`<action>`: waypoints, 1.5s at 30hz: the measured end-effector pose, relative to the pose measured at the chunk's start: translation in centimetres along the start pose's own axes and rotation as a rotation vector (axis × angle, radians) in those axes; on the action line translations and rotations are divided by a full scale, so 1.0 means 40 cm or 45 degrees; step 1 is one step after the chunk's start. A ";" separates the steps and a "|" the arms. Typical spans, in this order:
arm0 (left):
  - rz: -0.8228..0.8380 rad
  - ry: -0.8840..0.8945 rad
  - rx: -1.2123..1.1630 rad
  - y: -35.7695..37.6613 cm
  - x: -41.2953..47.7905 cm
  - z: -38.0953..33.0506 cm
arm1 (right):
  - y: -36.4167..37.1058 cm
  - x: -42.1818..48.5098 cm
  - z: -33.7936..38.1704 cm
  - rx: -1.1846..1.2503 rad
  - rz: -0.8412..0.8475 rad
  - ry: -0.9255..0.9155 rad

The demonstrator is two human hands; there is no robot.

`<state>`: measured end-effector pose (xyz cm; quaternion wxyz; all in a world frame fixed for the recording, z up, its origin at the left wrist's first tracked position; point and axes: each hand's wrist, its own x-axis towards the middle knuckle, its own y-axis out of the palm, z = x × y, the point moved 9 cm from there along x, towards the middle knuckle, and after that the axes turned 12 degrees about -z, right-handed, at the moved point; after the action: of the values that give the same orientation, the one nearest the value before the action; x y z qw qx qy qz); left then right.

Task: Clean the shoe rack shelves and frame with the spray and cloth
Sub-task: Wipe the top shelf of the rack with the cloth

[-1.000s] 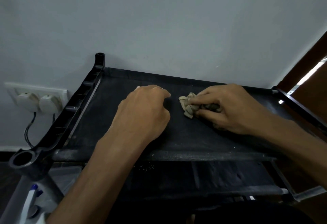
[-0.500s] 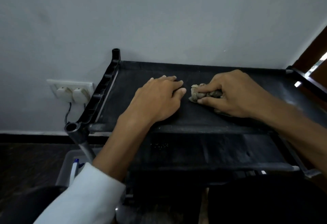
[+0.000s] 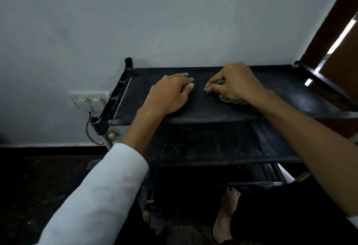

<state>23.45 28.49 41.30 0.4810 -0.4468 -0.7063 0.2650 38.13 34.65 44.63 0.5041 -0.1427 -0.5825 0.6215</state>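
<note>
The black shoe rack (image 3: 120, 97) stood against a pale wall (image 3: 174, 22), filling the centre and right of the frame. On its top shelf (image 3: 280, 93) lay both hands. The left hand (image 3: 170, 93), just left of centre, rested palm down on the fabric with its fingers straight and together, holding nothing. The right hand (image 3: 236, 84), close beside it to the right, had its fingers curled over a crumpled greyish cloth (image 3: 208, 88), pressing it onto the shelf; a bit of cloth showed at the fingertips and another under the heel of the hand. A dusty second shelf (image 3: 213, 144) lay below, towards the bottom of the frame, and a third beneath it in shadow. A white sleeve (image 3: 100, 190) covered the left forearm at lower left. At middle left a wall socket (image 3: 89, 99) held two plugs. A bare foot (image 3: 225, 213) showed at bottom centre.
</note>
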 end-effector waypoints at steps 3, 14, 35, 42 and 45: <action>0.040 -0.029 0.013 0.002 0.000 0.015 | 0.009 -0.036 0.028 0.088 0.099 -0.035; 0.040 -0.017 -0.017 0.006 0.002 0.007 | 0.000 -0.008 0.004 -0.034 0.013 -0.061; 0.048 0.039 0.003 0.015 0.007 0.017 | -0.003 -0.053 -0.005 0.076 0.196 -0.192; 0.032 0.034 0.018 0.012 0.010 0.001 | 0.000 0.025 -0.056 -0.059 0.146 -0.131; 0.076 0.053 0.068 0.022 0.009 -0.004 | 0.023 0.018 0.001 -0.005 0.126 -0.199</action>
<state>23.86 29.21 40.82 0.4992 -0.4600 -0.6751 0.2888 37.37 35.37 44.12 0.4256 -0.1232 -0.6135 0.6537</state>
